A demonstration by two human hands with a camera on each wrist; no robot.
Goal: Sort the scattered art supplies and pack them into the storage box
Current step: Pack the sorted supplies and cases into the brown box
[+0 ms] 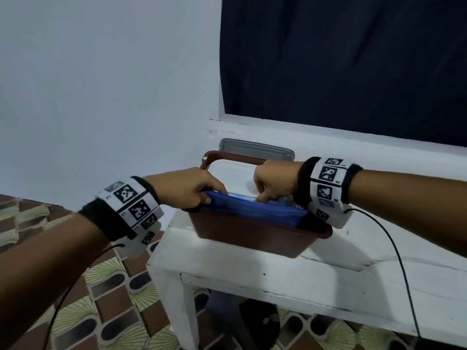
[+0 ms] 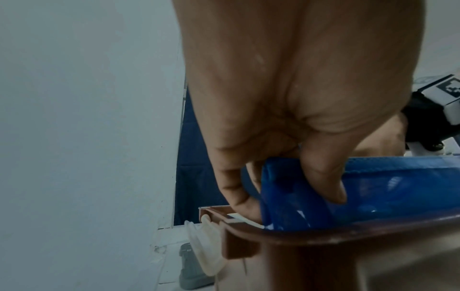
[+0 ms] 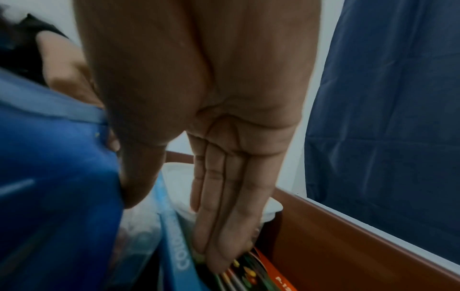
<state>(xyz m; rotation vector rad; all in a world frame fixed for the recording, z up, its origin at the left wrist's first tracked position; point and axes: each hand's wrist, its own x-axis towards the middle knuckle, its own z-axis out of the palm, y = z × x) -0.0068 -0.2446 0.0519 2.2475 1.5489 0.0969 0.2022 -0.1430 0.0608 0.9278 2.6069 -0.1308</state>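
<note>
head view: left hand pinches blue pouch in storage box.

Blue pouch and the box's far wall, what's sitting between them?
Right wrist view: a blue carton and flat packs, with the right hand pushed in among them.

Bare forearms, black wristbands carrying white blocks of square black-and-white markers, thin black cables trailing
</note>
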